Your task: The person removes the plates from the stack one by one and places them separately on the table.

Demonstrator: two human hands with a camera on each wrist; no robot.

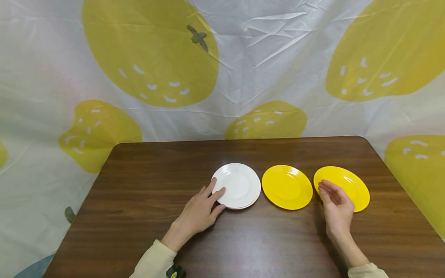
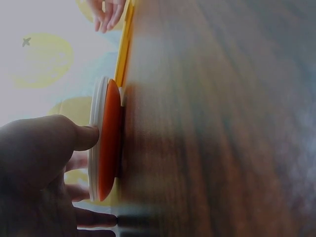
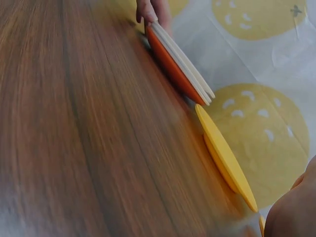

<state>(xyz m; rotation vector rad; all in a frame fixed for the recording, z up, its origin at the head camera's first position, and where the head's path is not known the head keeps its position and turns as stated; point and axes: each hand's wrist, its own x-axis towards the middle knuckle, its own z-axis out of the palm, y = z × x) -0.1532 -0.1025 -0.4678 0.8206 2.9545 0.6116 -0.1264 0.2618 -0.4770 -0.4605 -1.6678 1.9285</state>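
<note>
A stack of white plates lies on the table, left of two yellow plates. Beneath the white ones, the left wrist view shows an orange plate. My left hand touches the stack's near left rim, fingers spread and fairly straight, the thumb at the edge. One yellow plate lies beside the stack. Above the near left part of the other yellow plate is my right hand, with fingers loosely bent and nothing held; it hides part of that plate.
The brown wooden table has rounded far corners. Right behind it hangs a white cloth with large yellow fruit prints. The plates stand in a row across the table's middle and right.
</note>
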